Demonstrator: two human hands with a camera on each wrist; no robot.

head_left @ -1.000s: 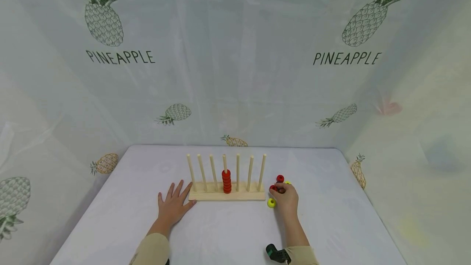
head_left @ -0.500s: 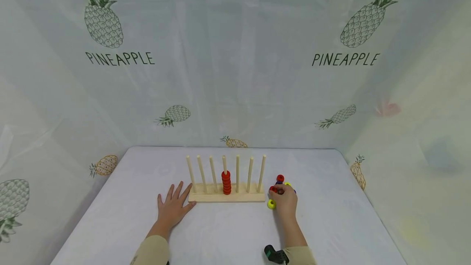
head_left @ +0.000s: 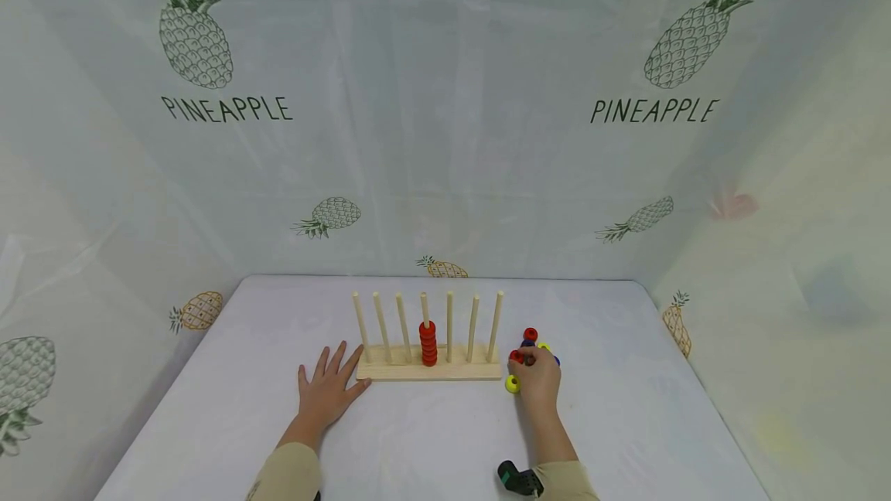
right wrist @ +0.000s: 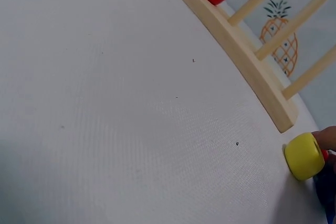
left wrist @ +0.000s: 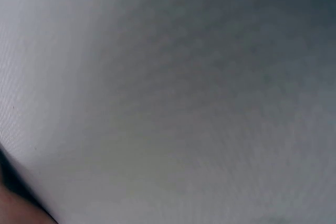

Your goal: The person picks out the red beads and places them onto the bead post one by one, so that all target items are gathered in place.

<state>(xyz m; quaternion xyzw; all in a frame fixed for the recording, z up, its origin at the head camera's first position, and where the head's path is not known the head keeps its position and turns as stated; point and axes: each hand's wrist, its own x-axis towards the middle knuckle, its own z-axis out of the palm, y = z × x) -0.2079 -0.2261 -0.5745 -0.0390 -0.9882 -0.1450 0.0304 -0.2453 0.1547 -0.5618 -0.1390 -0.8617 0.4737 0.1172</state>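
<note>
A wooden peg rack point(head_left: 429, 371) with several upright pegs stands mid-table, and a stack of red beads point(head_left: 428, 345) fills its middle peg partway. My left hand point(head_left: 326, 391) lies flat with fingers spread, touching the rack's left end. Beyond the rack's right end, my right hand point(head_left: 539, 381) pinches a red bead point(head_left: 516, 356) between thumb and fingers, low over a small cluster. Around it are a yellow bead point(head_left: 513, 384), another red bead point(head_left: 530, 334) and a dark blue bead point(head_left: 528, 344). The hand partly hides the cluster. In the right wrist view, a yellow bead point(right wrist: 304, 156) sits by a fingertip.
The white-covered table point(head_left: 418, 439) meets a pineapple-print curtain point(head_left: 445, 138) at the back and sides. A dark device point(head_left: 518, 478) is strapped at the right wrist. The left wrist view shows mostly blurred pale surface.
My right hand shifts very slightly left among the beads, showing more of the blue ones. The left hand and rack stay put.
</note>
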